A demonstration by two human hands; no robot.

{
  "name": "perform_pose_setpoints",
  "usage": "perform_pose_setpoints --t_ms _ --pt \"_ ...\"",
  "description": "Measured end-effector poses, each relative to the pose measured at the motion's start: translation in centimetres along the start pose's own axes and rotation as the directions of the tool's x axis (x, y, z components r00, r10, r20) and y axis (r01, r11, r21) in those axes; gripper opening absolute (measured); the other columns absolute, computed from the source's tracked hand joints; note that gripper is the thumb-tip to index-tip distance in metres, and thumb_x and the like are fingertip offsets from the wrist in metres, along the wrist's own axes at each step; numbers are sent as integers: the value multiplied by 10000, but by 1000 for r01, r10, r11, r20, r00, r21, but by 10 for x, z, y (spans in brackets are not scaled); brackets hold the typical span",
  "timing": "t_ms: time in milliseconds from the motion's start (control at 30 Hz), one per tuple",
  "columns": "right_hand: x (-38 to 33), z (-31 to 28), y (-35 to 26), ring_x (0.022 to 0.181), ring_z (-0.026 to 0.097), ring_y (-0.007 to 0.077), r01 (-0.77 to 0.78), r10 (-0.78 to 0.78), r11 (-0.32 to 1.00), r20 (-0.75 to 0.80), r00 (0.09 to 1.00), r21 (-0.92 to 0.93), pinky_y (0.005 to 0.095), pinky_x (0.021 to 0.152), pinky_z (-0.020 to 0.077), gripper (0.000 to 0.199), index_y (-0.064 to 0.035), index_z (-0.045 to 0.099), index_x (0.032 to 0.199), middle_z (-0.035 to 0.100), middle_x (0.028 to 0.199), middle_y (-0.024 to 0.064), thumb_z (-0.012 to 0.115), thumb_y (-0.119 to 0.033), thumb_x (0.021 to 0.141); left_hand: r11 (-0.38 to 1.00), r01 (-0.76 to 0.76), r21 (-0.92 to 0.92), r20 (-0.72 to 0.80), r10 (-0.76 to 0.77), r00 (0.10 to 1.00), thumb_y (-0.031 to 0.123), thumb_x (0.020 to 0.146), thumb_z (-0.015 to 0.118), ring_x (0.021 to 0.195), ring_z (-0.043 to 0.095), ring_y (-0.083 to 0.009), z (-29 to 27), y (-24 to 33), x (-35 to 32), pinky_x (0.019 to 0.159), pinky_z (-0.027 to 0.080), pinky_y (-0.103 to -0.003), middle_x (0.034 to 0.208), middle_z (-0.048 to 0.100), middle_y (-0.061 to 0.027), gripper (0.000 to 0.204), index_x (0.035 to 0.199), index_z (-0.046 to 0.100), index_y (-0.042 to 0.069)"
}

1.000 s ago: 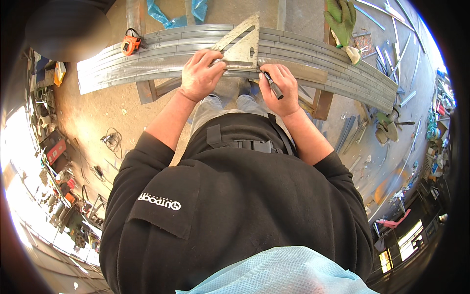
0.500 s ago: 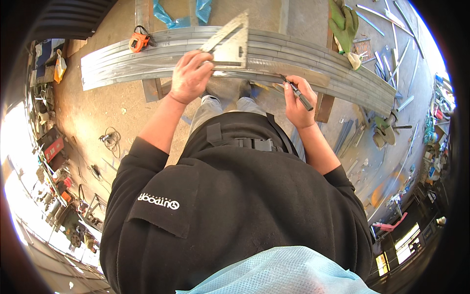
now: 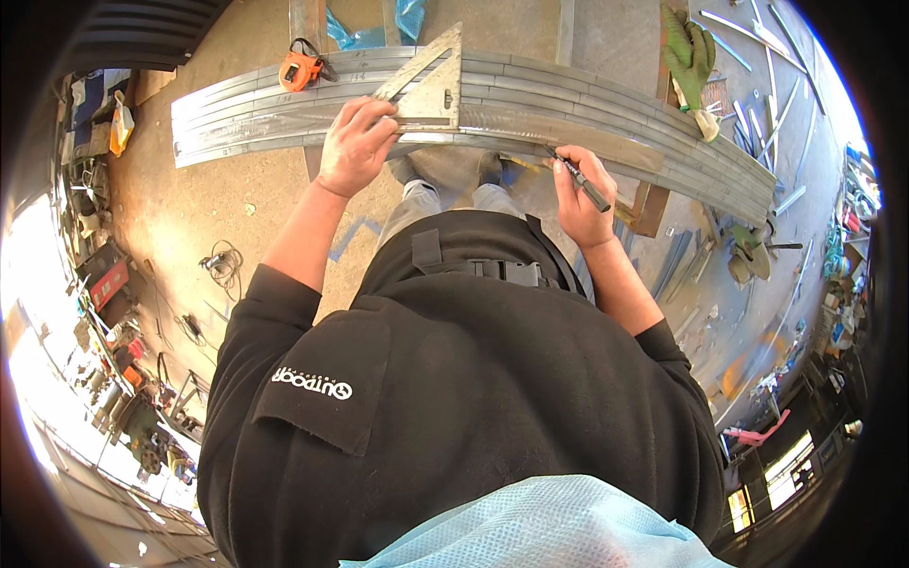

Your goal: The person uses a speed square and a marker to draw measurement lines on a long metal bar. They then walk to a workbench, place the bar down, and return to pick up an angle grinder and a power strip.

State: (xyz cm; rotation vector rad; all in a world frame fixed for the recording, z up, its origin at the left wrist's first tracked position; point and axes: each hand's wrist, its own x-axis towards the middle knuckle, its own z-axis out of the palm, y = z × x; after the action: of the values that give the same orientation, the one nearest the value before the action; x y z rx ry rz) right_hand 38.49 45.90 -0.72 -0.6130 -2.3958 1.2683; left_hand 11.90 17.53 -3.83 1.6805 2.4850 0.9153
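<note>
My left hand is closed on the lower left corner of a triangular metal set square. The square lies over a row of long grey metal bars, its base along their near edge. In my right hand is a black marker pen, pinched between thumb and fingers, its tip pointing up and left close to the near bar. Handwritten marks show on the bars to the left of the square. An orange tape measure rests on the bars' far left part.
Green work gloves lie on the right part of the bars. Blue plastic sheeting sits beyond them. Metal offcuts litter the floor at the right, and a coiled cable is on the floor at the left.
The set square and my left hand have shifted left along the bars, away from my right hand. My right hand keeps hold of the marker pen. The whole view has swung slightly.
</note>
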Motion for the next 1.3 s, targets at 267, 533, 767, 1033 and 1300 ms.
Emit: perform_pose_setpoints --t_ms 267,533,767,1033,1300 --pt "-1 11 -6 943 749 366 -3 3 1000 11 1000 0 414 866 585 152 2 741 1144 776 1033 181 743 -22 995 1000 -26 -7 -14 26 1000 69 822 848 1209 657 -344 10 -4 6 1022 570 -469 1215 716 -55 209 985 719 94" --pt "1 17 -8 944 749 349 3 -3 1000 20 1000 12 406 869 590 166 -2 746 1154 779 1041 174 751 -19 989 1000 -9 5 4 9 1000 84 818 848 1214 660 -331 12 -4 6 1025 565 -469 1220 715 -45 204 977 722 107" --pt "12 31 -14 950 752 318 52 -53 995 12 999 82 386 869 591 174 -6 759 1142 787 1051 150 775 -5 969 1000 -7 18 0 7 1000 89 817 852 1217 664 -324 12 -3 6 1026 569 -463 1220 716 -44 212 986 726 112" --pt "30 57 -27 951 742 330 113 -120 985 48 992 129 395 869 576 190 -18 753 1140 772 1046 154 778 13 954 999 -21 33 -13 21 1000 100 820 850 1194 674 -310 12 -3 6 996 584 -449 1212 720 -26 212 993 732 133" --pt "36 83 -29 910 733 291 167 -172 977 31 985 135 338 843 572 220 17 728 1209 750 1061 162 737 52 992 999 -17 51 6 17 1000 126 839 841 1185 678 -298 12 -4 7 979 591 -438 1210 720 -12 193 999 737 148"
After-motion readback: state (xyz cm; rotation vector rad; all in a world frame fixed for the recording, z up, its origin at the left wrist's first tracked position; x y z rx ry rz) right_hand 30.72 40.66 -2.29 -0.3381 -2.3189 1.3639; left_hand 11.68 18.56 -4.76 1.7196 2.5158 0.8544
